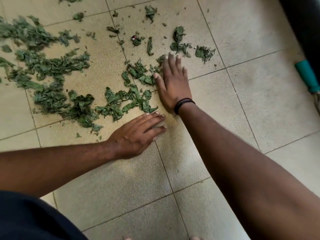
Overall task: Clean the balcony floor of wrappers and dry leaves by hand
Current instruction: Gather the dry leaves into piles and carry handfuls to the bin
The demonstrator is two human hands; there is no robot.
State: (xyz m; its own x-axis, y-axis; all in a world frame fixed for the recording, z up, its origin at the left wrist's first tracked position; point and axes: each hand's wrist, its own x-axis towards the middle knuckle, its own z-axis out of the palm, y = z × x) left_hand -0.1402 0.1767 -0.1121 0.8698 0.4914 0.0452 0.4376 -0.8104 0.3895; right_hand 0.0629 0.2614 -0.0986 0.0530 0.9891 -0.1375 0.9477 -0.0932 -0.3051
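Nearest the camera, at the lower left of the frame, a dark garment (31, 217) covers the person's body. Both bare forearms reach out from the lower edge over the tiled floor (199, 179).

The left hand (136, 134) enters from the lower left, forearm running almost level across the frame. It lies palm down, fingers straight and close together, pointing toward the right, fingertips on the tile just below the nearest leaves. Its grip is released; it holds nothing.

The right hand (173, 80) comes up from the lower right on a long, steeply angled forearm. It also lies palm down, fingers extended and slightly spread toward the top of the frame, thumb out to the left and touching the leaf litter. Grip released, nothing grasped. A dark band (183, 103) circles the wrist.

The dry leaves (57, 78) (green, curled, crumpled) lie scattered over the tiles from centre to upper left, densest at the left edge, where they blur. Looser pieces (178, 38) lie beyond the right fingertips, upper centre. Among them sits a small red-and-white scrap (134, 38), possibly a wrapper; too small to tell.

At the right edge lies a teal handle (307, 75) of some tool, with a dark object (304, 23) above it in the upper right corner.
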